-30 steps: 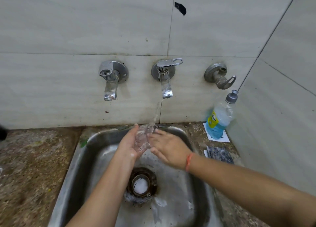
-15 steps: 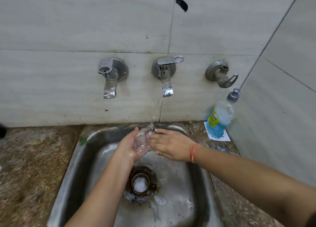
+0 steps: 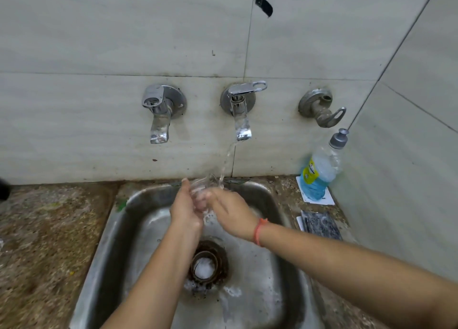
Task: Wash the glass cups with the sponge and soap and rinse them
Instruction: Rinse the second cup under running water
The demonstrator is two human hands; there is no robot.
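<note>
A: Fingers (image 3: 186, 188) of the left hand (image 3: 184, 206)?
B: Curled round the glass cup (image 3: 199, 192), holding it over the far end of the sink (image 3: 104, 242), in the water stream (image 3: 224, 165) from the middle tap (image 3: 239, 113).
A: And the right hand (image 3: 231, 213)?
B: Its fingers touch the cup's right side. They are blurred, so I cannot tell whether they grip or only press.
A: The soap?
B: The soap bottle (image 3: 319, 175) stands at the far right, a dark pad (image 3: 321, 225) just nearer.

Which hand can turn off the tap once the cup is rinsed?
Probably the right hand: it only touches the cup, and the handle of the running tap points to its side. The left hand grips the cup.
</note>
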